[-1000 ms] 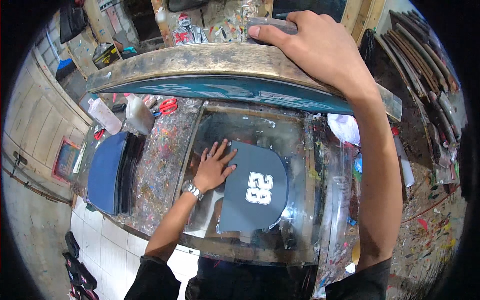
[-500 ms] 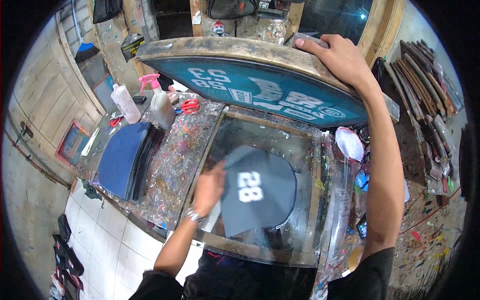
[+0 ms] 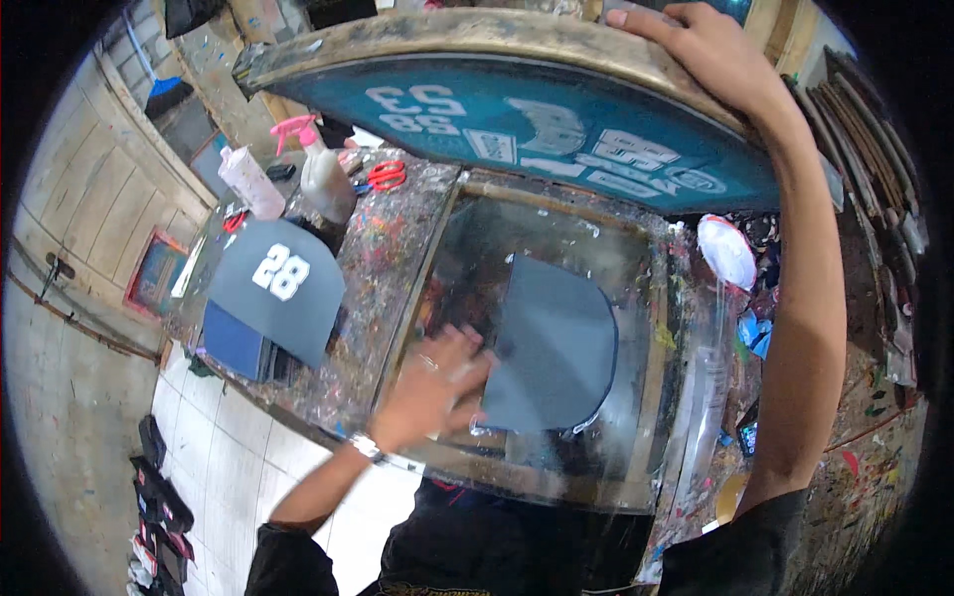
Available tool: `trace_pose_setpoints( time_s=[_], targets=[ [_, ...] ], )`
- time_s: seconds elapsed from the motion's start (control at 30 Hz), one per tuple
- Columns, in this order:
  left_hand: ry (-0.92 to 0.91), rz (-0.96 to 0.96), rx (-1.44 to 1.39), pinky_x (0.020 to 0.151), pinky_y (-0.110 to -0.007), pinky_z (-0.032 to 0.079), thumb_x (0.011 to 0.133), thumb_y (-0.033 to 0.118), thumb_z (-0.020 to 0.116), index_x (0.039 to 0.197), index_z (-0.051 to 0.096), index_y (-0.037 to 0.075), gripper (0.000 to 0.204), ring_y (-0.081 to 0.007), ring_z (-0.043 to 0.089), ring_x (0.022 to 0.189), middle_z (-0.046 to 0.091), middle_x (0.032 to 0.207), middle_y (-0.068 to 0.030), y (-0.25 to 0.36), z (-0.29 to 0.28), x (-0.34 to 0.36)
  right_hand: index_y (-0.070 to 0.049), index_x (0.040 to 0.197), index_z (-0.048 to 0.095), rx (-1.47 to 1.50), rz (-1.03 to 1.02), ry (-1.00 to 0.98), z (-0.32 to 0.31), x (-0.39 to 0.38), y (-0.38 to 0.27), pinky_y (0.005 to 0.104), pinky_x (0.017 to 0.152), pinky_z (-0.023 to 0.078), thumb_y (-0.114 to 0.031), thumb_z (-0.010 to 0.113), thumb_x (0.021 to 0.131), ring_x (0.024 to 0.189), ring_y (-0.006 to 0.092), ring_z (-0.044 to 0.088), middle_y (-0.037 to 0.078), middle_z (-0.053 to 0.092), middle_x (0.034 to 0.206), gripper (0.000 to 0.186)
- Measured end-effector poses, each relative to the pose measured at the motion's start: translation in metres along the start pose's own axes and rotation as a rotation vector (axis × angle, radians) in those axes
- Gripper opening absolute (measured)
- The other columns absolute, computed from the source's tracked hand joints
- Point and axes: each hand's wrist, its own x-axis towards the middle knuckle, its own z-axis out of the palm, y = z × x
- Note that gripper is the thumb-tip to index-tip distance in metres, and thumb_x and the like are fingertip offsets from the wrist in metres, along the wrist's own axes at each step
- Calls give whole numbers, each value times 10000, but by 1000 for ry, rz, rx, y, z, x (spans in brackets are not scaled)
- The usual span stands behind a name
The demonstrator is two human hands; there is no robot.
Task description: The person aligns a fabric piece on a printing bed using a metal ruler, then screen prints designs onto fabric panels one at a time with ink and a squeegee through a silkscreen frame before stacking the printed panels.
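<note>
My right hand (image 3: 720, 55) grips the top of a raised wooden screen frame (image 3: 447, 35) with a teal mesh (image 3: 388, 134) bearing pale printed designs; a small dark block shows under its thumb. Below, a plain grey rounded-top panel (image 3: 552, 343) lies on a glass platen (image 3: 527, 219) in a worn frame. My left hand (image 3: 437, 377), motion-blurred with fingers spread, is over the glass at the panel's left edge; contact is unclear. Left of the platen, a grey panel with white printed figures (image 3: 303, 318) rests askew on a stack of navy panels (image 3: 234, 338).
At the back left are a bottle (image 3: 253, 184), a pink-topped sprayer (image 3: 333, 189) and red-handled scissors (image 3: 388, 175). Dark boards (image 3: 855, 139) lean at the right, behind a white round item (image 3: 725, 248). A door (image 3: 119, 169) and broom (image 3: 164, 89) stand left; dark items (image 3: 159, 497) lie below.
The printed panel has moved from the glass onto the left stack, and a plain panel now lies on the glass. My left hand has shifted and blurred; my right hand still holds the frame.
</note>
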Motion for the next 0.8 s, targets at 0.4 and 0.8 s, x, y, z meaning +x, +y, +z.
trace_pose_setpoints(
  time_s=[0.4,0.8],
  targets=[
    [-100,21,7,1229,-547,47,985,607,444,1567,341,237,697,-278,179,1535,248,1644,-110,22,76,-2,91,964,720,4,-119,8,9,18,22,426,808,510,-721,582,837,850,389,701,272,699,856,833],
    [961,-457,-1492,949,-407,553,994,146,621,1464,215,34,631,-289,594,1192,504,1334,-220,63,-45,-4,-84,804,573,-82,-261,102,69,-206,-30,512,932,403,-443,728,834,889,329,629,132,614,779,393]
  ],
)
